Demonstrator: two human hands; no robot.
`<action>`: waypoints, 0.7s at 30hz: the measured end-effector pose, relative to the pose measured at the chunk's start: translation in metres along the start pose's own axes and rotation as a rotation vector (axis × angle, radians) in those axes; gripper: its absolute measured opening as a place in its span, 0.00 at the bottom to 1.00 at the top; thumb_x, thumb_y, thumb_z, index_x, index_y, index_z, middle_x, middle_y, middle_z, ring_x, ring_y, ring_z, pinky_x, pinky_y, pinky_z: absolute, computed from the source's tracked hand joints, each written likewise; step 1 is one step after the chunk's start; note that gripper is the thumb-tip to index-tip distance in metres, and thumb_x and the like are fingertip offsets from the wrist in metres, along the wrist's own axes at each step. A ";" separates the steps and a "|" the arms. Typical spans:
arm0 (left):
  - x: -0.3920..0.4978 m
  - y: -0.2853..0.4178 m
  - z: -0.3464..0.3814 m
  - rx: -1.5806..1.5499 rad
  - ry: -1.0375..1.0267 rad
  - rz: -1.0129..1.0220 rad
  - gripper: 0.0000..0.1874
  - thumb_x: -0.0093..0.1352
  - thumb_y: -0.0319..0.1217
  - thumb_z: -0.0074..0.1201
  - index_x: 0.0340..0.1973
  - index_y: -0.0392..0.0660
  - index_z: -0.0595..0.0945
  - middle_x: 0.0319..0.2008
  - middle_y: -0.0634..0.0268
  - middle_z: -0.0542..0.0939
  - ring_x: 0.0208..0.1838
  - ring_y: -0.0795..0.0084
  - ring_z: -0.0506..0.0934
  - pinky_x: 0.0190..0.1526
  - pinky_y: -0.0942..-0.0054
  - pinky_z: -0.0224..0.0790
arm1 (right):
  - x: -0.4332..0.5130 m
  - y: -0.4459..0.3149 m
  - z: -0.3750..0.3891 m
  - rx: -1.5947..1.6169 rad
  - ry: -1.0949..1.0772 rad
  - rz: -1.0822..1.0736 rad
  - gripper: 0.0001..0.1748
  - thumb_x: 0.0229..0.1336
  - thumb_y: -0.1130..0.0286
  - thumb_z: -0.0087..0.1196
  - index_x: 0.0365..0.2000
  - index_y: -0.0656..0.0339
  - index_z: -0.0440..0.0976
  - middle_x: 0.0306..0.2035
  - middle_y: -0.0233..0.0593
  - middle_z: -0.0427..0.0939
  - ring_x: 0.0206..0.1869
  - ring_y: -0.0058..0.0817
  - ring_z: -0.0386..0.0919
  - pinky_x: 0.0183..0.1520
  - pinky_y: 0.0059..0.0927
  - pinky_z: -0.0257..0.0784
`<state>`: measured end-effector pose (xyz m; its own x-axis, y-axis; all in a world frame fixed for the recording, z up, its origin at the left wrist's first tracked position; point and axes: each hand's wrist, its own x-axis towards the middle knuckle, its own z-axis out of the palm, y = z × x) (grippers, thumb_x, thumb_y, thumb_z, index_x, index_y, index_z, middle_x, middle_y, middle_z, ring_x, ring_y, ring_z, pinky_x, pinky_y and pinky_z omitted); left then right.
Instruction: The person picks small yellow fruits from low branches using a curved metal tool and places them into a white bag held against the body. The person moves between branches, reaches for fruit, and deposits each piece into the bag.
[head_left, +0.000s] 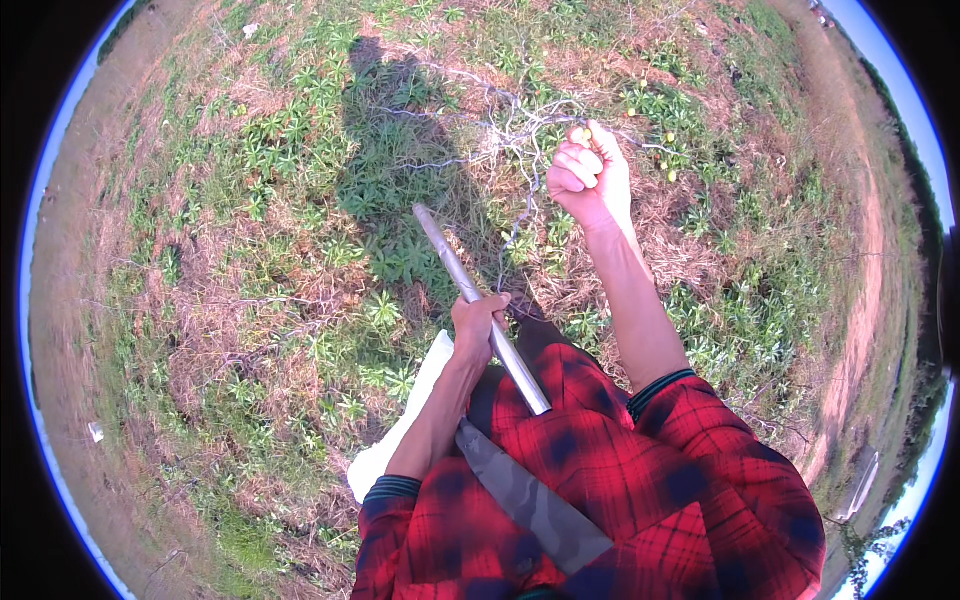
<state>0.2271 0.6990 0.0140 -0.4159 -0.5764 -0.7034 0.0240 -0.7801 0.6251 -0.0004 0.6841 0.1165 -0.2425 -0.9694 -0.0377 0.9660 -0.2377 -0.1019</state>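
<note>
My left hand is closed around a grey metal pipe, which slants across the front of my body. A thin bare stem beside its thumb leads up to a leafless, branching plant; whether the fingers also hold that stem I cannot tell. Raised among the branch tips, my right hand has its fingers curled and a small yellow-orange fruit between thumb and forefinger. Several small yellow-green fruits hang on or lie near the twigs to its right. A white bag or cloth hangs beside my left forearm.
Low green weeds and dry straw cover the ground. More bare twigs lie or grow at the left. A dirt track runs along the right side. My shadow falls ahead, and a camouflage strap crosses my plaid shirt.
</note>
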 end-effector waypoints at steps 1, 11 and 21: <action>0.001 0.000 0.000 -0.023 0.002 -0.007 0.15 0.60 0.17 0.54 0.35 0.41 0.64 0.20 0.65 0.72 0.15 0.78 0.69 0.15 0.77 0.66 | -0.003 0.001 0.005 0.017 -0.026 0.022 0.14 0.59 0.63 0.51 0.23 0.62 0.72 0.09 0.18 0.54 0.11 0.14 0.52 0.15 0.19 0.48; 0.022 0.017 -0.015 -0.143 0.048 -0.012 0.13 0.61 0.18 0.55 0.35 0.41 0.66 0.22 0.66 0.71 0.18 0.81 0.67 0.19 0.79 0.63 | -0.092 -0.023 -0.069 -0.407 0.324 -0.009 0.15 0.67 0.62 0.46 0.31 0.64 0.70 0.17 0.24 0.60 0.14 0.13 0.54 0.14 0.16 0.50; 0.026 0.013 -0.027 -0.168 0.093 -0.071 0.14 0.62 0.18 0.54 0.38 0.39 0.66 0.25 0.66 0.71 0.19 0.83 0.67 0.19 0.81 0.63 | -0.078 -0.020 -0.220 -0.996 0.880 0.168 0.13 0.64 0.63 0.47 0.43 0.60 0.71 0.16 0.21 0.59 0.14 0.11 0.54 0.13 0.17 0.49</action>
<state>0.2409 0.6679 -0.0050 -0.3363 -0.5325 -0.7768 0.1518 -0.8447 0.5133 -0.0204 0.7775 -0.0973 -0.4686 -0.5312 -0.7058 0.6045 0.3898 -0.6947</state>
